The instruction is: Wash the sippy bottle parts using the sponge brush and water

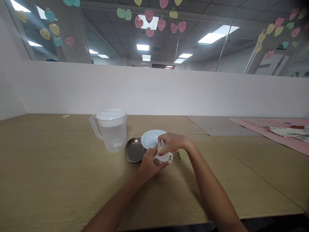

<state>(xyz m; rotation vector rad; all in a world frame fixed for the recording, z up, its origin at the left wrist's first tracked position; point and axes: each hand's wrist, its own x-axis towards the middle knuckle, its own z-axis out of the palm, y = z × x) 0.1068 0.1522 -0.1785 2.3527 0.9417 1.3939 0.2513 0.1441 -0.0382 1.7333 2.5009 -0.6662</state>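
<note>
jug [113, 133]: translucent, lidded, upright, left of the grip and well apart from it; i cannot tell how full it is. a wide swing of my left arm could knock it.
metal dish [134, 150]: round and shallow, just left of the grip. my left knuckles could shove it if i drew that hand sideways.
left hand [148, 164]: curled about the left and near sides of a small white cup [166, 158], thumb along the near side. if that hold loosened, the cup could tilt.
bowl [150, 137]: pale, just beyond the grip, its edge overlapping the dish from my view. i cannot tell whether they touch; a forward push could nudge both.
see-through piece [161, 146]: inside the grip, at the cup's top. it looks smooth, so i judge it could slip.
cup: between my hands, handle to the right; its contents are hidden from me.
right hand [173, 141]: bent down from above, pinching the see-through piece; pressing too hard could tip the cup.
green item [179, 154]: right of the grip, partly hidden; my right wrist could brush it unseen.
</note>
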